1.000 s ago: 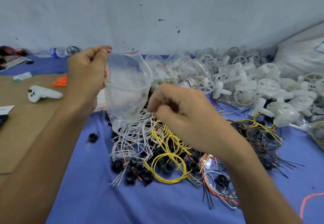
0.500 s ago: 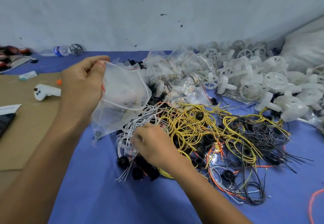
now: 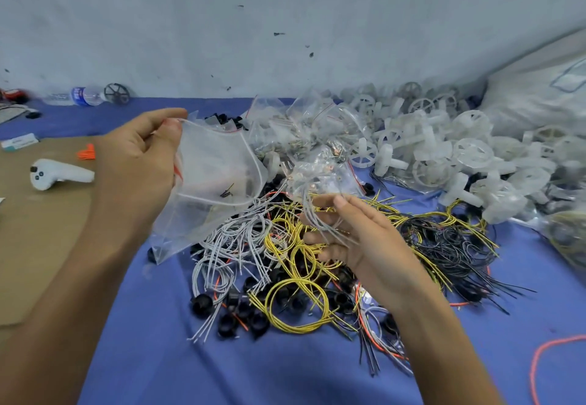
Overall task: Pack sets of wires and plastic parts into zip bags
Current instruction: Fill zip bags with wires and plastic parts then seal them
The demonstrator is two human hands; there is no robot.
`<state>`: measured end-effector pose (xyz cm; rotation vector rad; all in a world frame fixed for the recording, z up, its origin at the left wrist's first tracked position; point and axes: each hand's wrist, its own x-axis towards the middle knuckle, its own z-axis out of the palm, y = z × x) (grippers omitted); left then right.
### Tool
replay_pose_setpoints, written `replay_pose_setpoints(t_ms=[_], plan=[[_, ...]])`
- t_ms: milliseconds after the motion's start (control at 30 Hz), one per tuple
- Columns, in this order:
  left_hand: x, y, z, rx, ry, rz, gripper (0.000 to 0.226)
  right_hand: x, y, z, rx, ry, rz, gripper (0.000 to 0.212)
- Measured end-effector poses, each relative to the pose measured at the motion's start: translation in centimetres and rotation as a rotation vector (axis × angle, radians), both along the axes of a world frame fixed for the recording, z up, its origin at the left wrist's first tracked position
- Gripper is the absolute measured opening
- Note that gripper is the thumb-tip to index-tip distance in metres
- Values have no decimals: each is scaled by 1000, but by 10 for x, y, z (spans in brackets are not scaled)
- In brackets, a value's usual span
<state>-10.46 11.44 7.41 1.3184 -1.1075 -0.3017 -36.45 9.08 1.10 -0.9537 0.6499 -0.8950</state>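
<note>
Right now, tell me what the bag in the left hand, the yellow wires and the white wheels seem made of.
Zip bag: thin clear plastic film, glossy and creased.
Yellow wires: smooth yellow plastic insulation, presumably over metal; they hold springy loops.
White wheels: milky moulded plastic, probably; semi-matte, spoked.

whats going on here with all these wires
A person is packing kits. The left hand holds a clear zip bag open by its rim above the blue cloth. The right hand holds a few white wires beside the bag, not yet inside. Below lies the wire heap with black rings, and white plastic wheels behind.
</note>
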Motion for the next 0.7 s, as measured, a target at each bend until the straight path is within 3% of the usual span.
replay_pose_setpoints(t_ms=[233,500,700], plan=[[-23,4,-10,40,-123,-51,20,-14,16,20,1,-135,70,33],[-64,28,-30,137,-474,-39,26,-7,22,28,151,-109,165,38],[-76,30,-31,189,-465,-28,27,5,31,11,225,-54,204,37]])
